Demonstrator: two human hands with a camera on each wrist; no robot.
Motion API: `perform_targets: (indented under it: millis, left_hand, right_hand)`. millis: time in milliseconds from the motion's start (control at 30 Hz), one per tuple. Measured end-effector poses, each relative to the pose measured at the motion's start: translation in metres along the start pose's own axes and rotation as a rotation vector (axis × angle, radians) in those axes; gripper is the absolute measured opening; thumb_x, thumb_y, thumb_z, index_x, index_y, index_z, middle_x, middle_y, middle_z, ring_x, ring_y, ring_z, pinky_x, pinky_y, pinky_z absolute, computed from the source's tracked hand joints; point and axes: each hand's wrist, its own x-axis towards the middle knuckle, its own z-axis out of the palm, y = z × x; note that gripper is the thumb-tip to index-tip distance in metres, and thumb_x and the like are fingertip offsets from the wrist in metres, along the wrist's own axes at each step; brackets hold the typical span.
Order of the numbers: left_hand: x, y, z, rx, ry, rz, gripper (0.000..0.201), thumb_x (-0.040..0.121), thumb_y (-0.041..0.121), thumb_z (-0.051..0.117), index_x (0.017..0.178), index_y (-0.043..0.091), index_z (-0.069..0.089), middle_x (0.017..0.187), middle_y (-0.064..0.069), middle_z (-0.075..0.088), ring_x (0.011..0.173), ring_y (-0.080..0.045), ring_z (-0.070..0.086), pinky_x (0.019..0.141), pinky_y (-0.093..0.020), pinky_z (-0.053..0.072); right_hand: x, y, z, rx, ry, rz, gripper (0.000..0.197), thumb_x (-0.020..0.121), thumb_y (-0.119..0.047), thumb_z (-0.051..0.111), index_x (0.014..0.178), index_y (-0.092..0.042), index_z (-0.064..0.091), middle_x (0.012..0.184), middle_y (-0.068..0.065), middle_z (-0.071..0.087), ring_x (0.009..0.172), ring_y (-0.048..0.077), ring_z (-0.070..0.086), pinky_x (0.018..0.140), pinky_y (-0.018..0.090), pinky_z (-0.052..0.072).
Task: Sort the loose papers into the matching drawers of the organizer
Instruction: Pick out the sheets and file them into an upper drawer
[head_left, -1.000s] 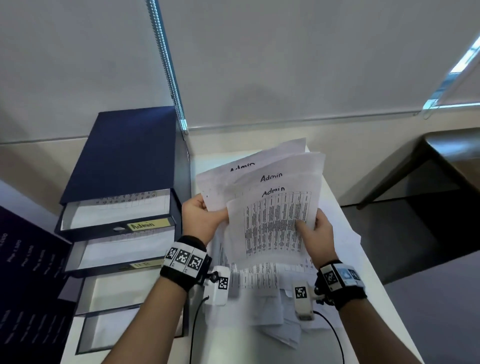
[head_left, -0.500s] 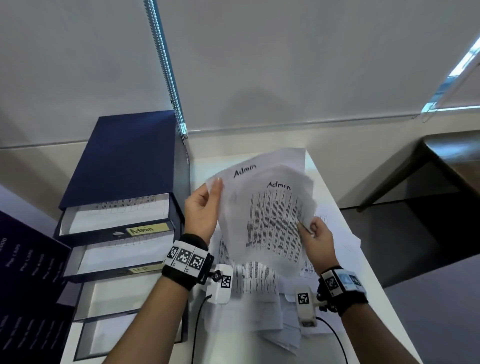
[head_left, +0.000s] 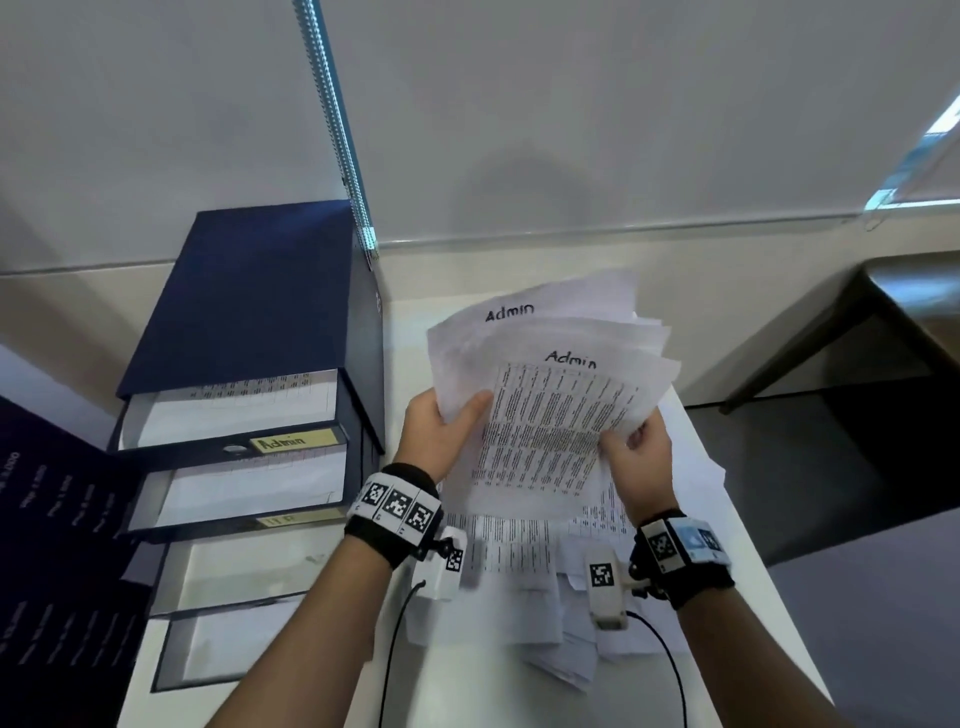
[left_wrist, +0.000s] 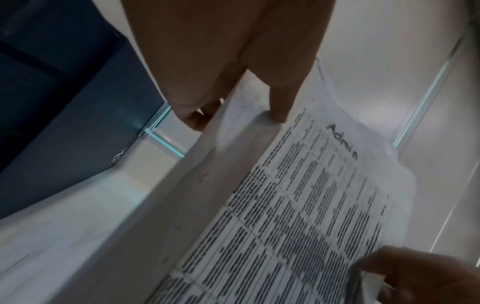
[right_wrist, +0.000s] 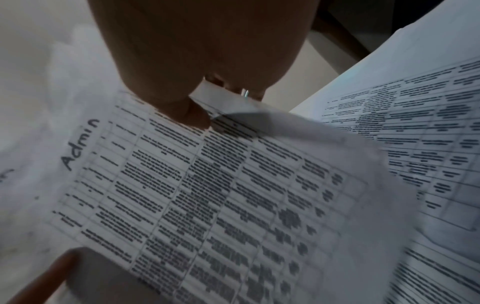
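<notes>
Left hand (head_left: 441, 434) and right hand (head_left: 636, 454) each grip, fingers curled, the Admin sheets (head_left: 550, 415) above loose papers (head_left: 519, 571) beside the organizer (head_left: 249, 291).

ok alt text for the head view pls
Both hands, left and right, hold a fanned sheaf of white printed papers marked "Admin" above a white table, beside a dark blue drawer organizer whose top drawer's label reads "Admin".

Second drawer label (head_left: 291, 519) unreadable; printed rows on sheets (head_left: 545, 431) blurred.
</notes>
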Motion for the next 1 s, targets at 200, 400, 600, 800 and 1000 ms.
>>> perform_targets:
  millis: [200, 400, 600, 800, 1000]
  left_hand:
    - [-0.005, -0.019, 0.004, 0.253, -0.097, -0.175, 0.021, 0.084, 0.032, 0.077, 0.094, 0.015, 0.07, 0.08, 0.005, 0.068, 0.07, -0.006, 0.061, 0.062, -0.017, 0.053]
    - [-0.04, -0.017, -0.025, 0.212, -0.036, -0.111, 0.034, 0.096, 0.038, 0.059, 0.074, 0.013, 0.062, 0.057, 0.004, 0.049, 0.045, 0.004, 0.044, 0.048, -0.015, 0.046]
    - [-0.059, 0.043, -0.092, 0.057, 0.182, 0.021, 0.05, 0.094, 0.045, 0.058, 0.073, 0.001, 0.059, 0.053, -0.002, 0.051, 0.046, -0.013, 0.045, 0.044, -0.022, 0.041]
    - [-0.082, 0.086, -0.18, -0.087, 0.394, 0.026, 0.047, 0.104, 0.039, 0.041, 0.094, 0.005, 0.072, 0.075, 0.012, 0.071, 0.062, 0.008, 0.064, 0.051, -0.005, 0.042]
    - [-0.122, 0.025, -0.256, 0.067, 0.11, -0.248, 0.073, 0.082, 0.068, 0.063, 0.141, 0.027, 0.048, 0.131, 0.012, 0.062, 0.117, -0.009, 0.06, 0.106, -0.039, 0.044]
  right_hand:
    - [-0.002, 0.016, 0.001, -0.209, -0.027, 0.081, 0.031, 0.085, 0.003, 0.064, 0.073, -0.02, 0.047, 0.069, -0.003, 0.048, 0.064, 0.012, 0.045, 0.066, 0.029, 0.036]
    - [-0.014, 0.003, 0.027, -0.37, -0.148, 0.058, 0.016, 0.092, -0.025, 0.067, 0.09, -0.013, 0.057, 0.077, 0.004, 0.057, 0.076, 0.022, 0.052, 0.058, 0.027, 0.035]
    - [-0.04, -0.09, 0.063, -0.151, -0.252, -0.206, 0.016, 0.095, -0.018, 0.063, 0.11, -0.017, 0.059, 0.099, -0.007, 0.067, 0.087, 0.003, 0.065, 0.072, 0.02, 0.054]
    - [-0.079, -0.135, 0.107, -0.104, -0.684, -0.255, 0.07, 0.091, -0.026, 0.069, 0.148, -0.035, 0.03, 0.142, -0.004, 0.054, 0.123, 0.013, 0.058, 0.101, 0.034, 0.047]
    - [-0.135, -0.12, 0.158, -0.112, -0.679, -0.084, 0.062, 0.092, -0.031, 0.067, 0.147, -0.029, 0.037, 0.135, -0.012, 0.058, 0.121, 0.01, 0.059, 0.103, 0.029, 0.044]
